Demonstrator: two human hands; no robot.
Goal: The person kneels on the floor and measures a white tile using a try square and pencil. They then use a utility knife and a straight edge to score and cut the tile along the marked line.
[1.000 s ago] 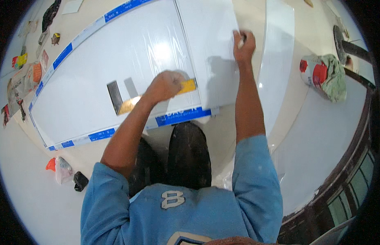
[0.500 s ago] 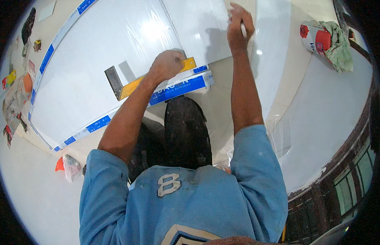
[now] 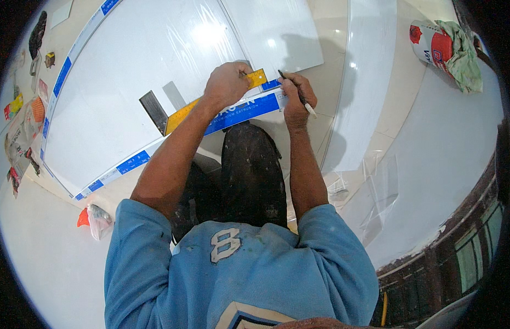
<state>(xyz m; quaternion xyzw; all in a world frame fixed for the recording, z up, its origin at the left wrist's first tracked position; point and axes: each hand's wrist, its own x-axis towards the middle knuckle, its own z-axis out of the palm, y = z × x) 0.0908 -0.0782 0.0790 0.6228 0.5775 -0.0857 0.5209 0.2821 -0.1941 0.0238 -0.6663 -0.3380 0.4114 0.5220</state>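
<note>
Gripped by my left hand (image 3: 226,85), a yellow try square (image 3: 181,115) with a metal stock (image 3: 153,111) lies across a white film-wrapped panel (image 3: 112,82), near its lower edge. An aluminium strip with blue-and-white film (image 3: 238,109) runs along that edge, beside my knee. My right hand (image 3: 297,101) is closed on a slim dark pen with a white end (image 3: 310,109), its tip just beyond the square's right end, by the strip's end. A second white panel (image 3: 271,22) adjoins the first at upper right.
A long white board (image 3: 364,66) lies at right, beside a cylindrical container (image 3: 425,44) with a green cloth (image 3: 464,66). Clutter, including a bag (image 3: 22,137), lines the far left; a small red-and-clear bag (image 3: 96,222) sits lower left. Loose clear plastic (image 3: 375,197) lies right of my legs.
My right hand has moved down and left from the second panel to the square's right end, with the pen in it. My left hand stays on the square; the view has shifted slightly.
</note>
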